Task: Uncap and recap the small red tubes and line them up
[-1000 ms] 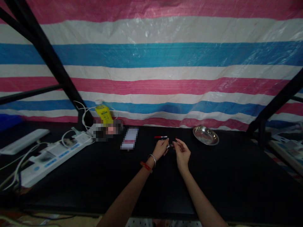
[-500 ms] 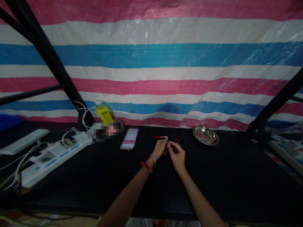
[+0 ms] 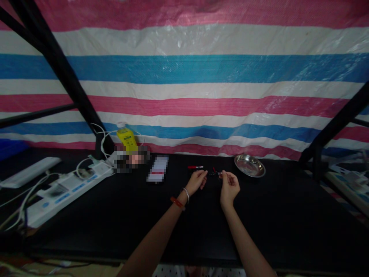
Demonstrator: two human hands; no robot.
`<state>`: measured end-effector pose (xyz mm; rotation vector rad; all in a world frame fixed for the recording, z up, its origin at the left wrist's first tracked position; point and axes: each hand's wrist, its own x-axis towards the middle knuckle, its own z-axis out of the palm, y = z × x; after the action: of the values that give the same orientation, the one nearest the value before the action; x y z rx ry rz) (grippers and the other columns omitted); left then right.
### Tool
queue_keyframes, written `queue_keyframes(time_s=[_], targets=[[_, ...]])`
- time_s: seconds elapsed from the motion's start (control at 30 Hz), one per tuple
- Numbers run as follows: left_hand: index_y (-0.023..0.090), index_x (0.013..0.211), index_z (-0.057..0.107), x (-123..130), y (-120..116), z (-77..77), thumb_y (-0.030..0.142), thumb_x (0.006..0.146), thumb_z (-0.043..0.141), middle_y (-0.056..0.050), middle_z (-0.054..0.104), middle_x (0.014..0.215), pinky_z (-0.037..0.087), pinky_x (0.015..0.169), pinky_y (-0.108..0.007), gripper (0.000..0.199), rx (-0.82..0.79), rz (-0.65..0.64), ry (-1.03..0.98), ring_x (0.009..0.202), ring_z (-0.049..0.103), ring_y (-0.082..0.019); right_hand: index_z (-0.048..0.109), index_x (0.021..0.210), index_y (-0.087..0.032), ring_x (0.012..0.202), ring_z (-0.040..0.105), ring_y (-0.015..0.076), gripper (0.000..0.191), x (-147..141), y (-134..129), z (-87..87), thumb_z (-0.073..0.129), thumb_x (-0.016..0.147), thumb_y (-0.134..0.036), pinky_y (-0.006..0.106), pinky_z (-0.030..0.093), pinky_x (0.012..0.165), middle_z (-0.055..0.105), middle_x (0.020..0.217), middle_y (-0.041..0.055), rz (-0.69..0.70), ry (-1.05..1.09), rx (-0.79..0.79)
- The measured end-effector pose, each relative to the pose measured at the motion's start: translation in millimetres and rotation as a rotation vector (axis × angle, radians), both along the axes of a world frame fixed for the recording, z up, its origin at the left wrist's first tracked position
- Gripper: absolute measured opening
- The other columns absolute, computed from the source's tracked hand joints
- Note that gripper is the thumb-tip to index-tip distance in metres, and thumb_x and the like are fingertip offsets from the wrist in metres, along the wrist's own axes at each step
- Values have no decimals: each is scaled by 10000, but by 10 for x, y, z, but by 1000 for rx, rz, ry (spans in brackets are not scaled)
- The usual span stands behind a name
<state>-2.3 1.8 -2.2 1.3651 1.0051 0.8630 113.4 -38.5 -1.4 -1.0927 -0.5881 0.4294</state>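
Fingers pinched together, my left hand (image 3: 197,181) is held just above the black table; whatever is between its fingertips is too small to make out. Just beyond it lies a slim red stick with a shiny silver end (image 3: 195,167). To the right, my right hand (image 3: 230,188) is closed in a pinch, with a small shiny piece (image 3: 220,173) showing at its fingertips. Close by those fingertips, several small red and black pieces (image 3: 214,169) lie on the table; their kind is unclear. The two hands are apart.
A round metal dish (image 3: 249,166) stands at the back right. Left of my hands lies a phone (image 3: 158,168), with a yellow bottle (image 3: 127,139) behind it. A white power strip (image 3: 69,193) with cables runs along the left. Black metal posts (image 3: 62,75) frame the table (image 3: 184,238).
My right hand has moved away to the right from my left hand, its fingers now by the small red and black pieces. My left hand has stayed nearly in place.
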Motion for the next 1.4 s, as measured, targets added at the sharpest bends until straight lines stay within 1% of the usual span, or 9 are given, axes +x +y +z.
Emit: queue_keyframes(time_s=[0.13, 0.33, 0.43, 0.53, 0.63, 0.77, 0.93, 1.1, 1.4], targets=[[181, 627, 399, 4, 5, -7, 622, 755, 445, 83, 407, 447, 268, 342, -180, 461, 39, 4, -40, 322, 364, -47, 566, 780, -159, 583, 613, 138, 358, 10, 5, -22, 662, 676, -488, 279, 499, 596, 629, 650, 5, 18, -8, -8], [190, 633, 392, -77, 30, 48, 603, 802, 375, 81, 378, 465, 271, 391, -197, 446, 181, 144, -9, 362, 342, -55, 577, 763, -150, 604, 633, 155, 377, -10, 20, -18, 710, 623, -474, 303, 516, 626, 650, 657, 24, 130, 39, -9], [184, 620, 423, -167, 65, 90, 509, 861, 334, 53, 424, 512, 329, 499, -215, 414, 343, 218, 162, 472, 415, -82, 575, 828, -152, 601, 642, 158, 414, -23, 26, -13, 732, 599, -458, 309, 527, 624, 657, 661, 18, 180, 41, 12], [183, 638, 479, -263, 114, 130, 400, 892, 325, 19, 492, 616, 361, 616, -244, 367, 514, 225, 377, 617, 479, -117, 605, 858, -139, 608, 643, 160, 424, -24, 35, -26, 730, 599, -451, 318, 531, 634, 667, 667, 29, 224, 34, -6], [181, 629, 519, -354, 153, 164, 337, 907, 325, -11, 518, 683, 354, 691, -274, 373, 652, 204, 559, 714, 488, -142, 659, 833, -127, 597, 631, 164, 409, -25, 42, -59, 720, 599, -456, 323, 524, 615, 680, 672, 46, 284, 3, -86], [183, 688, 594, -462, 175, 164, 325, 915, 345, -25, 559, 770, 304, 759, -322, 366, 745, 284, 760, 811, 476, -164, 708, 780, -145, 682, 632, 182, 338, -35, 27, -99, 696, 628, -447, 335, 508, 677, 702, 745, 60, 346, -152, -143], [180, 709, 625, -550, 221, 86, 317, 910, 378, -22, 585, 816, 264, 768, -337, 346, 720, 333, 774, 842, 471, -167, 725, 798, -196, 734, 608, 179, 234, -49, -22, -112, 669, 687, -393, 333, 477, 731, 684, 772, 46, 391, -436, -132], [177, 681, 631, -594, 281, 31, 339, 902, 398, -12, 596, 793, 253, 751, -326, 359, 679, 364, 736, 825, 474, -161, 721, 852, -234, 727, 594, 173, 210, -65, -36, -153, 704, 668, -333, 329, 469, 736, 657, 739, 26, 484, -598, -103], [161, 469, 528, -711, 329, 31, 313, 809, 497, 13, 563, 594, 261, 766, -313, 374, 589, 261, 795, 724, 512, -144, 724, 854, -253, 783, 570, 183, 160, -8, 15, -245, 676, 710, -305, 345, 455, 787, 666, 748, 34, 450, -760, -166]])
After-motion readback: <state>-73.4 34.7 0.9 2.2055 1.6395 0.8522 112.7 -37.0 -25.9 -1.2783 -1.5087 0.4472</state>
